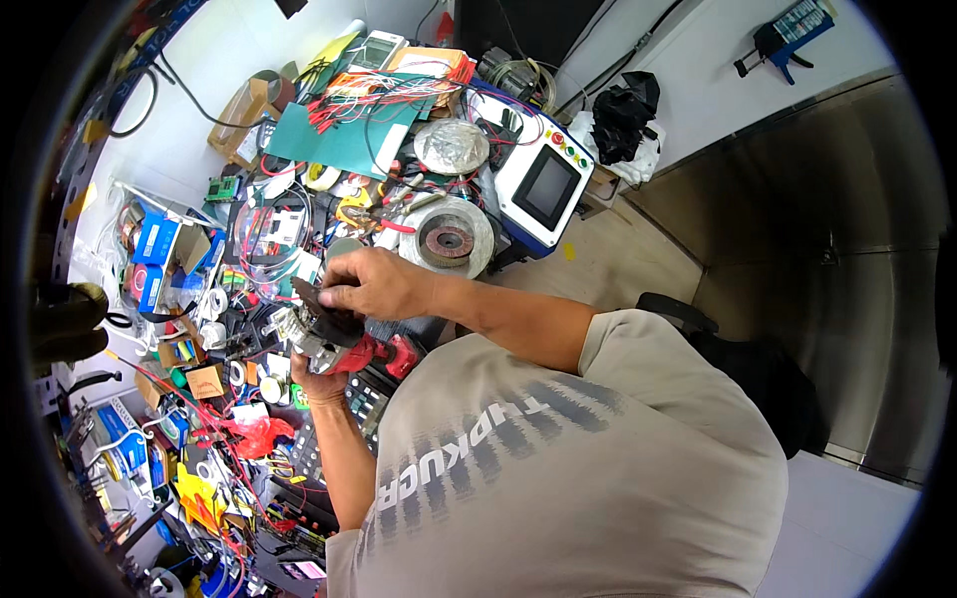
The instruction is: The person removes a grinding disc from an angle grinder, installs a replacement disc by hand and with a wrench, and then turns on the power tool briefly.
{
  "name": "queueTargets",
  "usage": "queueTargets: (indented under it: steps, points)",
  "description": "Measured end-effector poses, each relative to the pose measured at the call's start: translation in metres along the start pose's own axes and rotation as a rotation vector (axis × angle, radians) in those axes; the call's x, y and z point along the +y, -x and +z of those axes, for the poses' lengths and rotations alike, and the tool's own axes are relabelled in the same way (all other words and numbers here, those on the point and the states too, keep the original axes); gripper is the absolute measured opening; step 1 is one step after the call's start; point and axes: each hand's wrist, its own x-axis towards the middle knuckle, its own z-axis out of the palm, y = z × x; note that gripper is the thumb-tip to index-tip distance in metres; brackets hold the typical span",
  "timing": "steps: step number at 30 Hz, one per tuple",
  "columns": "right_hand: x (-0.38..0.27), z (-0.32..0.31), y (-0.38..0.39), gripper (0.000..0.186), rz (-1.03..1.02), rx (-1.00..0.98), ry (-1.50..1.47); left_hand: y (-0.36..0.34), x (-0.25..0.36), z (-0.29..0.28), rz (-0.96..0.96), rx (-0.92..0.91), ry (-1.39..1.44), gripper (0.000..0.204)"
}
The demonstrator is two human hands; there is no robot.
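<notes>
My left hand [313,379] is wrapped round a red power tool [389,354] with a silver metal head, probably an angle grinder, held over the bench. My right hand [369,284] has its fingers closed on a dark, curved part with a jagged edge [329,314] at the tool's head; whether it is attached cannot tell. A greenish-grey round object [342,249] shows just behind my right fingers. Just beyond them lies a wide grey ring [469,234] with a flap disc inside, beside pliers with red grips [397,226].
The cluttered bench holds a green mat [309,145], wire bundles, boxes [155,249], tape rolls and a white machine with a screen [508,184]. Black bags [623,120] sit behind it. Metal panels [847,299] and a dark chair [718,359] stand to my right.
</notes>
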Motion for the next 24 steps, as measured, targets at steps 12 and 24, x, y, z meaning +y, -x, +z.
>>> queueTargets:
  steps: [12,24]
  points:
    - [-0.001,0.010,-0.008,0.020,-0.094,-0.017,-0.012,0.013,-0.011,-0.020,0.049,0.008,0.046,0.107]
    - [0.004,0.022,-0.026,0.024,-0.008,-0.091,-0.163,0.023,-0.002,0.008,0.078,0.123,0.113,0.103]
